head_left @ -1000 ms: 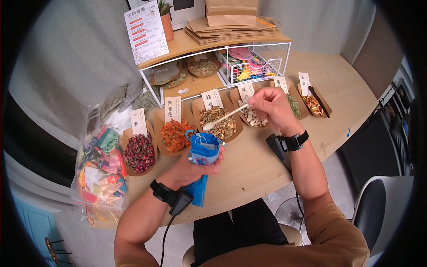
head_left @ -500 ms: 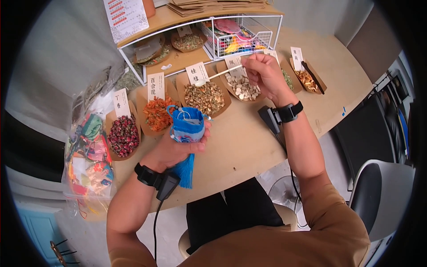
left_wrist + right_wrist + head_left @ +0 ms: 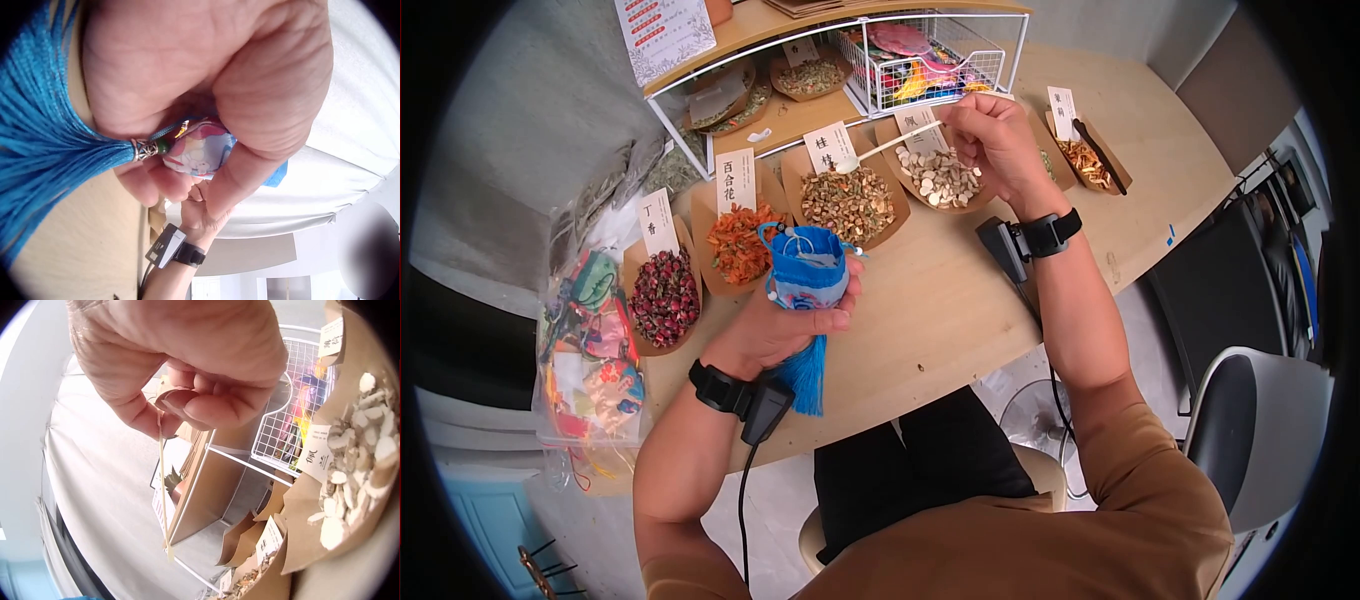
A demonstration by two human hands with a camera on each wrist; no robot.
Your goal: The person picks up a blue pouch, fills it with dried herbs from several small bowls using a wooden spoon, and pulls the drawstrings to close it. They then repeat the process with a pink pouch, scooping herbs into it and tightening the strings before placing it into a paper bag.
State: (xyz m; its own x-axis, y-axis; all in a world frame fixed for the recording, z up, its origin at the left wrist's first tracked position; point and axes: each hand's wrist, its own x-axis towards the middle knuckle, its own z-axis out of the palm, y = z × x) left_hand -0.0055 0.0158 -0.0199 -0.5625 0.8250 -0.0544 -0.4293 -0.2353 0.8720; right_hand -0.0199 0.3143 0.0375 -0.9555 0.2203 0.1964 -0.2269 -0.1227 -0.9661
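Observation:
In the head view my left hand [image 3: 775, 325] grips a small blue cloth pouch [image 3: 808, 285] with its mouth upward. A blue tassel [image 3: 805, 375] hangs below it; a green bead and metal cap join the tassel [image 3: 69, 150] in the left wrist view. My right hand [image 3: 997, 145] pinches the handle end of a slim pale spoon [image 3: 895, 144]. The spoon's bowl overlaps the back of a paper tray of chopped brown herb pieces [image 3: 850, 205]. In the right wrist view thumb and fingertips hold the thin handle [image 3: 164, 487].
Beside that tray stand orange dried flowers [image 3: 745, 245], dark red buds [image 3: 665, 295] and pale slices [image 3: 940, 178]. Dark tongs [image 3: 1102, 155] lie on the far right tray. A white-framed shelf [image 3: 785, 140] with a wire basket [image 3: 930, 75] stands behind. A plastic bag of colourful pouches [image 3: 590, 350] lies left.
The head view has tipped downward, so the table sits higher in it. The spoon has moved away from the pouch toward the brown tray's back. The left hand still grips the pouch.

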